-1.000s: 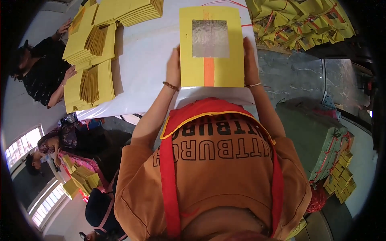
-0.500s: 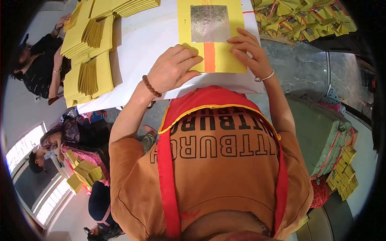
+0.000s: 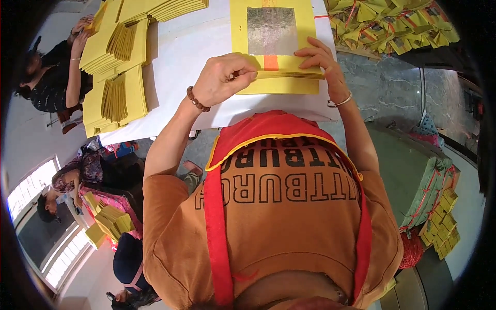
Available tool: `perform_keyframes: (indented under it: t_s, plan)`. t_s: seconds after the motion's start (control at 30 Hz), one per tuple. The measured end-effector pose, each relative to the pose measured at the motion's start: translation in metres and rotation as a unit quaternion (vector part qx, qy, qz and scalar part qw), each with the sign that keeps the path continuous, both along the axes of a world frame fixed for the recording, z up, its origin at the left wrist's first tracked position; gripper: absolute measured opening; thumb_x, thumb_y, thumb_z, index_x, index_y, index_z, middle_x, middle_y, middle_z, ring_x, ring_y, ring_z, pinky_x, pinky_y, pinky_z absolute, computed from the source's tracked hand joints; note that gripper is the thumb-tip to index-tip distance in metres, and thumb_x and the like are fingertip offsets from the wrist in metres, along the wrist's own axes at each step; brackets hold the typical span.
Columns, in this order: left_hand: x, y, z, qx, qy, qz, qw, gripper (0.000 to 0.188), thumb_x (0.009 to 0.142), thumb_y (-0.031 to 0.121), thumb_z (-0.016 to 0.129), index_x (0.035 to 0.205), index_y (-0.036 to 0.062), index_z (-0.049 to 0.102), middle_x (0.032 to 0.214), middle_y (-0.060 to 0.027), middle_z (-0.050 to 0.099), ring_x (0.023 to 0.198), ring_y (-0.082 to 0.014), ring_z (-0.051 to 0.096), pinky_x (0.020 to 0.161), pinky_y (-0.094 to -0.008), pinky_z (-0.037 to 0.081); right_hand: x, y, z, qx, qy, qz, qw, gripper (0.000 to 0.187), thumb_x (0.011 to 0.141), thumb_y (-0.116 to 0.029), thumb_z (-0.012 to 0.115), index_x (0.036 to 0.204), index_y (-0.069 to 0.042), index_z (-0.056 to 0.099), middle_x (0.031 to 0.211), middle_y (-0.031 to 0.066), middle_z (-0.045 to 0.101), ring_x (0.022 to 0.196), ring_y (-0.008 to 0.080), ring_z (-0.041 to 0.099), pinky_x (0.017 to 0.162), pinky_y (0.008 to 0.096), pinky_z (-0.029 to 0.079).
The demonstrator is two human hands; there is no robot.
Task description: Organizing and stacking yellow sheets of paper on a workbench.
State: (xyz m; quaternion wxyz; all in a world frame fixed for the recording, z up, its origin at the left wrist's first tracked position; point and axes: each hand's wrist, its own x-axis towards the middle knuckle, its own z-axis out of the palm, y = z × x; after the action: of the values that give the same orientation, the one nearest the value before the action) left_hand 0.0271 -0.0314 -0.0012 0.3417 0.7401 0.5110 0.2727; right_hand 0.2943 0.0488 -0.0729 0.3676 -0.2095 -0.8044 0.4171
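A yellow paper sheet (image 3: 240, 31) with a silver square (image 3: 271, 32) and an orange strip (image 3: 270, 62) lies on the white table in front of me. Its near part is bent up into a raised, layered edge (image 3: 289, 75). At the left end of that edge, my left hand (image 3: 222, 80) is closed, thumb and fingertips pinching the paper. My right hand (image 3: 325, 64) grips the right end, its fingers over the top of the sheet and its thumb mostly hidden. Whether one sheet or several lie under the fold, I cannot tell.
Stacks of folded yellow paper (image 3: 116, 95) stand along the left of the white table (image 3: 181, 62). Tied yellow bundles (image 3: 392, 26) lie at the far right. Beside my right arm is a large green-wrapped block (image 3: 398, 165). Another person (image 3: 57, 82) handles paper at the left.
The near edge of the yellow paper has risen and folded away from me, covering part of the orange strip. My left hand has gone from lying on the paper to pinching it.
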Motion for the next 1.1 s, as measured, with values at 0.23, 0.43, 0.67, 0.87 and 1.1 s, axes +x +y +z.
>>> perform_keyframes:
  t_s: [0.23, 0.43, 0.67, 0.87, 1.1]
  plan:
    - [-0.0034, 0.0048, -0.0037, -0.121, -0.062, 0.044, 0.99, 0.015, 0.082, 0.013, 0.061, 0.079, -0.0012, 0.063, 0.069, -0.0014, 0.059, 0.064, -0.0077, 0.051, 0.059, -0.0238, 0.041, -0.004, -0.004, 0.0024, -0.024, -0.009, -0.018, 1.0, 0.072, 0.091, -0.061, 0.015, 0.088, -0.006, 0.062, 0.114, 0.012, 0.059, 0.131, 0.0295, 0.028, 0.107, 0.0411, 0.017]
    - [-0.0055, 0.0073, -0.0066, -0.159, -0.086, 0.054, 0.982, 0.014, 0.082, 0.012, 0.06, 0.077, -0.0005, 0.063, 0.066, 0.0018, 0.057, 0.064, -0.0054, 0.049, 0.059, -0.0219, 0.04, -0.0045, -0.0034, -0.0024, -0.03, 0.001, -0.022, 0.999, 0.071, 0.091, -0.06, 0.016, 0.091, -0.006, 0.061, 0.114, 0.0118, 0.059, 0.13, 0.0293, 0.028, 0.107, 0.0405, 0.018]
    - [-0.005, 0.0087, -0.0033, -0.175, -0.106, 0.049, 0.978, 0.013, 0.082, 0.01, 0.058, 0.077, -0.0011, 0.062, 0.067, 0.0034, 0.055, 0.065, -0.0044, 0.047, 0.061, -0.0213, 0.039, -0.0038, -0.0032, -0.0004, -0.027, -0.003, -0.015, 1.0, 0.073, 0.089, -0.063, 0.017, 0.094, -0.005, 0.061, 0.114, 0.0116, 0.059, 0.13, 0.03, 0.028, 0.106, 0.0405, 0.018]
    - [-0.0068, 0.0099, -0.0083, -0.169, -0.131, 0.043, 0.976, 0.017, 0.082, 0.014, 0.058, 0.08, -0.002, 0.064, 0.064, 0.0025, 0.055, 0.058, -0.0033, 0.044, 0.052, -0.0201, 0.037, -0.004, -0.0031, -0.0031, -0.025, 0.007, -0.017, 1.0, 0.073, 0.088, -0.065, 0.021, 0.099, -0.005, 0.062, 0.113, 0.0102, 0.059, 0.13, 0.0304, 0.028, 0.106, 0.0413, 0.019]
    - [-0.0072, 0.01, -0.0078, -0.17, -0.172, 0.069, 0.968, 0.018, 0.083, 0.017, 0.06, 0.083, -0.0006, 0.065, 0.064, 0.0026, 0.055, 0.058, -0.0027, 0.043, 0.053, -0.0199, 0.036, -0.0057, -0.0062, 0.0, -0.029, -0.024, -0.05, 0.998, 0.026, 0.081, -0.016, 0.06, 0.105, -0.006, 0.062, 0.116, 0.0034, 0.058, 0.129, 0.0236, 0.032, 0.104, 0.0383, 0.026]
